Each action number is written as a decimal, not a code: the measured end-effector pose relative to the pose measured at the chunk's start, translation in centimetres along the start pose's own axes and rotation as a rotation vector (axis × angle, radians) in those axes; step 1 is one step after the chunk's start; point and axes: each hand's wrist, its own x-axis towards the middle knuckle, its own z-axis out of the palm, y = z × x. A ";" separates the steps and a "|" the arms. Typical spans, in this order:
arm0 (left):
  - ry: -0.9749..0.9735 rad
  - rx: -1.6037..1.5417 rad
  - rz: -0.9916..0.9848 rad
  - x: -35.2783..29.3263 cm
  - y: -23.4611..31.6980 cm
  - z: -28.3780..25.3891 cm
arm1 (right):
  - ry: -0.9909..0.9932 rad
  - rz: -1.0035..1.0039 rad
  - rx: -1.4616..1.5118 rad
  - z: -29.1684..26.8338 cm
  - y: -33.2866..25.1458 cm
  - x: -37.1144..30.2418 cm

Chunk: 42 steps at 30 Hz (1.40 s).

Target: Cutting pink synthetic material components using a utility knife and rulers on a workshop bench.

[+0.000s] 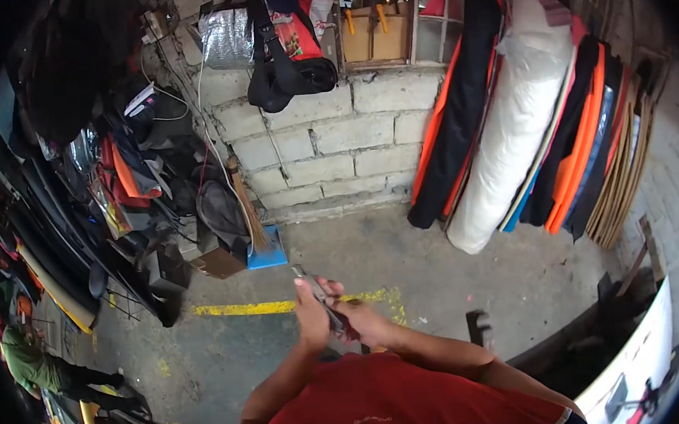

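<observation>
Close in front of my red shirt, both my hands come together around a slim grey metal hand tool [314,281], its narrow end pointing away from me. It may be a pair of pliers, but its kind is too small to tell. My left hand [312,318] is closed on it, with the thumb along one side and fingertips on the other. My right hand [365,320] is wrapped round its nearer end, and the palms hide part of it.
A blue dustpan [266,247] and a broom [246,203] stand by the block wall [334,137]. Tall rolls, one white [506,121], lean at the right. Clutter lines the left, where a person in green [31,360] stands. A yellow line [244,308] crosses the floor.
</observation>
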 end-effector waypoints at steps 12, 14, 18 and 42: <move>-0.314 0.282 0.122 25.1 -1.8 13.7 | 0.060 -0.114 0.042 -12.5 -18.0 16.6; -0.318 0.200 0.018 29.5 -2.5 16.1 | 0.178 -0.038 0.059 -14.1 -21.3 17.8; -0.379 0.151 -0.101 37.2 -3.3 20.3 | 0.141 -0.042 0.217 -18.3 -25.6 21.4; 0.721 0.240 0.082 39.5 -6.3 11.6 | 0.651 -1.411 -1.795 -43.5 -64.2 49.6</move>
